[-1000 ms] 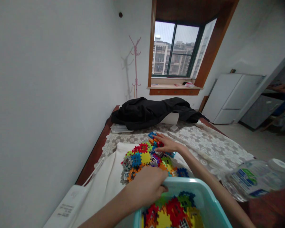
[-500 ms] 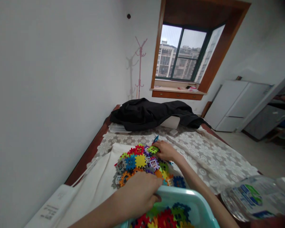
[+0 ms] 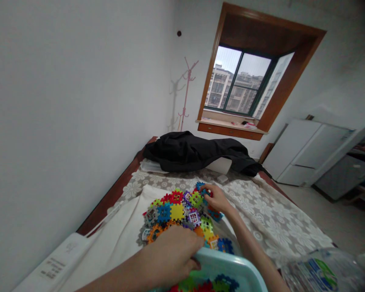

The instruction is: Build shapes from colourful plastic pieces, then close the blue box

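Observation:
My left hand (image 3: 178,251) is closed over the rim of a light teal plastic basin (image 3: 235,259), at its left corner. Inside the basin lie red, green and blue interlocking tiles (image 3: 222,284), partly cut off by the lower edge. Beyond it, a heap of colourful square interlocking tiles (image 3: 177,212) with toothed edges lies on a white cloth; some have window frames in them. At the heap's far right edge, my right hand (image 3: 216,198) has its thumb and fingers bent around a blue interlocking tile (image 3: 200,185), with red ones close by.
Patterned cloth (image 3: 280,217) covers the table. A black cloth (image 3: 197,152) lies across the far end, over a white object. A clear plastic bottle (image 3: 325,269) is at lower right, and a white box (image 3: 53,263) at lower left by the wall.
My right hand has shifted slightly right at the heap's far edge, and more blue and red tiles show by its fingers. My left hand keeps its hold on the basin. The view has tilted up.

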A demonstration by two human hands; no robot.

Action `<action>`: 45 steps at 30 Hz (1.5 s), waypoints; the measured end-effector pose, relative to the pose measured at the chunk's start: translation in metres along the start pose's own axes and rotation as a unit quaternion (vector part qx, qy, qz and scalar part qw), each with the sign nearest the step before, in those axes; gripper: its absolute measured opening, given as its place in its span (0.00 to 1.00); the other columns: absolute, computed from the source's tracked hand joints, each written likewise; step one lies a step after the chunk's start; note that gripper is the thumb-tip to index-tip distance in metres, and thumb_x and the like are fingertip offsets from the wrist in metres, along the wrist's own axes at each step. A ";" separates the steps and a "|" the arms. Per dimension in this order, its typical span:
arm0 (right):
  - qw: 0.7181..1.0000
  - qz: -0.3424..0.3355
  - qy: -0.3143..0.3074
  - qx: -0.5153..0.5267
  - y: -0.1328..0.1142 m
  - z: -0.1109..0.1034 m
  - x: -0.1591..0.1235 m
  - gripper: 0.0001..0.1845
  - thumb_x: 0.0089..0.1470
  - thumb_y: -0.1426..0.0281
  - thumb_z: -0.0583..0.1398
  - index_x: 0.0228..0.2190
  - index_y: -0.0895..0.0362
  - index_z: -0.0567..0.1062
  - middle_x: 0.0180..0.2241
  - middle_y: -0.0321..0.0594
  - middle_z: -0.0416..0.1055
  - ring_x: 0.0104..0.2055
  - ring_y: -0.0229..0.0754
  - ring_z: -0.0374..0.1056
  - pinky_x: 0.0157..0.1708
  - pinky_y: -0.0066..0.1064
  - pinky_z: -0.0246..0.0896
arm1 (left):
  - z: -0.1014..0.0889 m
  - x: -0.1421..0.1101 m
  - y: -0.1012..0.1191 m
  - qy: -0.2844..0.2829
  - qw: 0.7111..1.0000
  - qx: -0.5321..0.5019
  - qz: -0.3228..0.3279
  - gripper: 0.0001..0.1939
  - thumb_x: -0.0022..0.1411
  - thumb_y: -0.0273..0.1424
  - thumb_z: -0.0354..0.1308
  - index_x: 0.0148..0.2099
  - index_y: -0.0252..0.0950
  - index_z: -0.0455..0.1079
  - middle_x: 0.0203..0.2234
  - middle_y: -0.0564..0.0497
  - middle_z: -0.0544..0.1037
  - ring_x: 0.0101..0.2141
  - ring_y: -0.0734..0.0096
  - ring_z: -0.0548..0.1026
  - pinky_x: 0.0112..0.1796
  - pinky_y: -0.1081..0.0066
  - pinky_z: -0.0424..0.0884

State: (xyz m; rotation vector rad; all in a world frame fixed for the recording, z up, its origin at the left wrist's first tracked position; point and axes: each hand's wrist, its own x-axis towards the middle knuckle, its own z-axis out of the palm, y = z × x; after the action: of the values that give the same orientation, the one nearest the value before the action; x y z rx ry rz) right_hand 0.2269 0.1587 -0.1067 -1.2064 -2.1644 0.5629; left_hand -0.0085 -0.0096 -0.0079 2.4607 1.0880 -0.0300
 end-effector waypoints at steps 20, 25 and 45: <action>0.826 -0.249 -0.427 0.271 -0.192 -0.097 -0.069 0.28 0.61 0.57 0.66 0.59 0.56 0.76 0.55 0.52 0.79 0.58 0.50 0.76 0.60 0.39 0.69 | 0.005 0.007 -0.001 -0.007 1.000 0.016 0.023 0.12 0.65 0.36 0.59 0.31 0.38 0.78 0.27 0.45 0.83 0.32 0.52 0.83 0.34 0.64 0.76; 0.878 -0.196 -0.333 0.281 -0.174 -0.086 -0.054 0.28 0.62 0.48 0.66 0.54 0.53 0.80 0.49 0.46 0.82 0.53 0.48 0.78 0.55 0.39 0.71 | 0.000 -0.001 0.001 0.008 1.000 -0.017 0.014 0.06 0.65 0.34 0.61 0.39 0.39 0.78 0.39 0.46 0.85 0.40 0.53 0.84 0.42 0.62 0.78; 0.983 -0.094 -0.156 0.009 -0.061 0.033 -0.006 0.35 0.50 0.68 0.70 0.59 0.56 0.72 0.59 0.52 0.71 0.62 0.56 0.67 0.65 0.50 0.60 | 0.002 -0.002 -0.001 0.007 1.000 0.028 0.012 0.10 0.64 0.38 0.64 0.43 0.39 0.77 0.40 0.43 0.86 0.43 0.45 0.84 0.42 0.58 0.79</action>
State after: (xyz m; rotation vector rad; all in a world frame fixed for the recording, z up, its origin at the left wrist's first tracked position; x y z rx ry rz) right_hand 0.1702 0.1206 -0.0956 -0.9392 -2.4941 0.7271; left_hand -0.0105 -0.0108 -0.0097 2.5270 1.0780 -0.0362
